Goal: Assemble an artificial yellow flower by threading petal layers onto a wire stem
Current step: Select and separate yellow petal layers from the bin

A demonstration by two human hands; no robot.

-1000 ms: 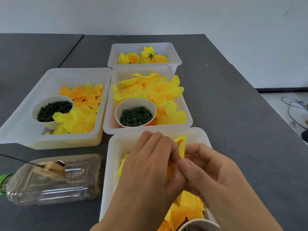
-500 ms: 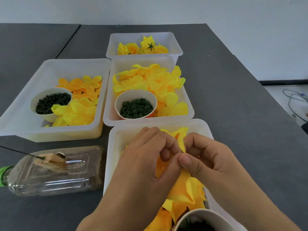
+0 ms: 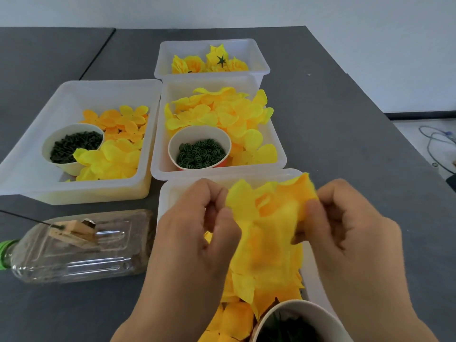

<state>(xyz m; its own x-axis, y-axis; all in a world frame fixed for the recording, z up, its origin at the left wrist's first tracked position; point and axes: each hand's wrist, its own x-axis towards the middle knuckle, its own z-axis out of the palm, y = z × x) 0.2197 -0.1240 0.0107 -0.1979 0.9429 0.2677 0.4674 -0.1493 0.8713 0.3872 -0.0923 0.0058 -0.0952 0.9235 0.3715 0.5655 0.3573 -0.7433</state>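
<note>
Pinching 1 yellow petal layer (image 3: pixel 271 213) between my left hand (image 3: pixel 197 233) and right hand (image 3: pixel 345 233) above the nearest tray (image 3: pixel 170 193), I judge I'm early on: the wire stem (image 3: pixel 24 217) waits bare, clipped on the bottle (image 3: pixel 81 250), nothing threaded yet.

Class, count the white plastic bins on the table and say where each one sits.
4: far bin of finished flowers, middle bin, left bin, near bin partly hidden under both hands.
</note>
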